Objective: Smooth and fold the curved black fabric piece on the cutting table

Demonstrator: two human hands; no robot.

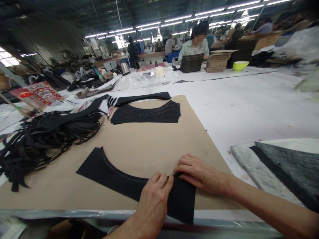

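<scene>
Head view: black panel (pixel 118 181) flat on brown paper (pixel 139 142) at the near side of the table (pixel 249 103), lower right corner past the paper's near edge, out at the table's rim. On its curved edge, left hand (pixel 155 196) nearly closed, thumb and fingertips gathered on the fabric; just beside, right hand (pixel 199 172) also nearly closed, fingers curled together, with hold of a small fold in the same edge. Possible trouble, by judgement: puckers in the curve, from folding too much at once; a stretched edge, from tugging with hands drawn apart; a crooked fold, from paper sliding underneath; a snagged or dragged corner, from lying so near the rim. Less likely, a tangle with the strips (pixel 67 136) heaped at left, from swinging the panel's far end that way. As for containers, a few farther back, well apart from the hands: green bowl (pixel 240 66), upright, contents hidden by its wall; kettle (pixel 125 68), impossible to tell whether full or dry; at far right, clear plastic bag (pixel 302 44), contents too blurred to name.
</scene>
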